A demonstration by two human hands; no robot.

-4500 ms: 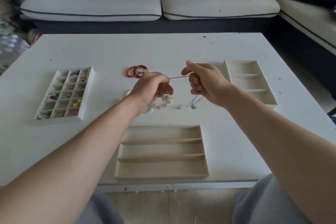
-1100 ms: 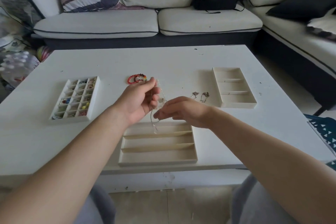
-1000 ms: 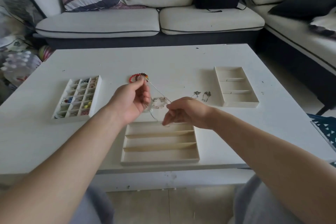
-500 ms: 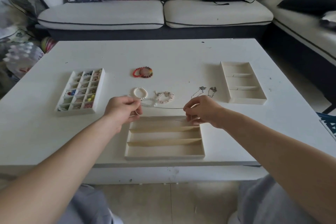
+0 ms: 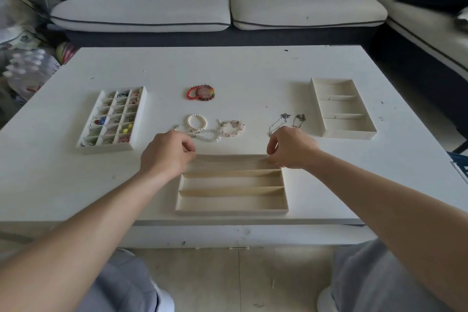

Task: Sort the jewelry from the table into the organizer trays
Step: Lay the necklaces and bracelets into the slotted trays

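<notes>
My left hand (image 5: 168,152) and my right hand (image 5: 291,147) hover at the two ends of the far slot of the long-slot tray (image 5: 231,210) near the table's front edge. The fingertips of both hands are pinched together on the ends of a thin silver chain, which barely shows along the slot's far wall. Behind the tray lie pearl bracelets (image 5: 197,121) and a pink bead bracelet (image 5: 234,129). Two red bead bracelets (image 5: 201,92) lie further back. Silver pendant necklaces (image 5: 285,119) lie just beyond my right hand.
A small-cell tray (image 5: 106,148) with beads and rings sits at the left of the white table (image 5: 253,68). A tray with three compartments (image 5: 347,134) sits at the right. A sofa stands behind the table, and my knees are below its front edge.
Both hands came down and apart with the chain stretched between them, from above the bracelets to the far slot of the near tray.
</notes>
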